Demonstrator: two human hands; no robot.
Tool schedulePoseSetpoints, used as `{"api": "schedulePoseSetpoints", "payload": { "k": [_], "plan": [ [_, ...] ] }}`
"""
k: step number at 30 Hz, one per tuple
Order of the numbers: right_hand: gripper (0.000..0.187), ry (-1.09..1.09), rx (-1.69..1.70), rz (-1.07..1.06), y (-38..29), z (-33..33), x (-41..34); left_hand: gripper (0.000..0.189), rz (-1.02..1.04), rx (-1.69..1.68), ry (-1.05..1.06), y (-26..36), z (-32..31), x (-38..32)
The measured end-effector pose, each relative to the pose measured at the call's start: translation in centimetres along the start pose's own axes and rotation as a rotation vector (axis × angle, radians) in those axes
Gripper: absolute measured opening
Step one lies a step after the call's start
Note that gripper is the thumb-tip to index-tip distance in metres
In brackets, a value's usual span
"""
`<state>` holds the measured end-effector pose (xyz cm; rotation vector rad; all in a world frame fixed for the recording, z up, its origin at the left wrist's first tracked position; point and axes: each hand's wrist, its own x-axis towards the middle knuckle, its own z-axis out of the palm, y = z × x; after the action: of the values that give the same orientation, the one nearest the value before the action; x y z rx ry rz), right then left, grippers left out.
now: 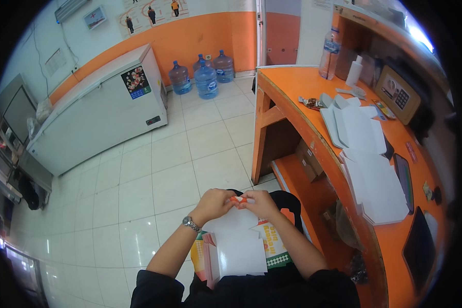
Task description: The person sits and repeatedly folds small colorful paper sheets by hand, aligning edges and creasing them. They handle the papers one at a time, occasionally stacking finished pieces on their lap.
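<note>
A partly folded paperboard carton (240,254) lies on my lap, its glossy white inside facing up. Its left side wall (211,257) stands raised. Beneath it, a printed sheet of paperboard (275,242) in yellow, white and green sticks out at both sides and bears writing. At the far end, my left hand (217,202) and my right hand (261,204) pinch a small orange-and-white paperboard flap (239,199) between thumbs and fingers. The fingers partly hide it, so where it joins the carton cannot be made out. A metal watch (191,223) is on my left wrist.
To my right, an orange counter (392,261) holds stacked white carton blanks (373,184), a phone (403,181), a dark tablet-like slab (419,250), a plastic bottle (330,54) and a small safe (398,94). A chest freezer (100,104) and several water jugs (206,81) stand beyond the tiled floor.
</note>
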<state>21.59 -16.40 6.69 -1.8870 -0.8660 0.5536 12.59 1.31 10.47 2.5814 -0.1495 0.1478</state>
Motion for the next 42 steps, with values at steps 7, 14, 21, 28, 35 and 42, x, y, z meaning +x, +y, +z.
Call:
{"api": "schedulePoseSetpoints", "payload": {
  "k": [7, 14, 21, 28, 35, 42],
  "plan": [
    [0.028, 0.115, -0.146, 0.036, 0.4, 1.7, -0.4, 0.017, -0.137, -0.101, -0.066, -0.8, 0.1, -0.7],
    [0.060, 0.034, 0.117, -0.150, -0.5, -0.7, -0.5, 0.027, -0.194, -0.504, -0.146, -3.7, -1.3, 0.3],
    [0.042, 0.202, -0.063, -0.252, -1.0, 0.6, 0.7, 0.024, -0.407, -0.461, -0.262, -3.2, -1.4, 1.9],
    [0.021, 0.195, 0.161, 0.083, -0.7, 0.8, 2.1, 0.029, -0.473, -0.684, -0.303, -3.3, -2.3, 2.1],
    [0.016, 0.267, 0.544, -0.041, 0.0, 2.3, 2.3, 0.026, -0.454, -0.755, -0.330, -3.8, -2.1, 1.6],
    [0.014, 0.305, 0.491, 0.052, 0.0, 2.3, 2.6, 0.026, -0.358, -0.607, -0.246, -3.5, -1.5, 1.4]
  ]
}}
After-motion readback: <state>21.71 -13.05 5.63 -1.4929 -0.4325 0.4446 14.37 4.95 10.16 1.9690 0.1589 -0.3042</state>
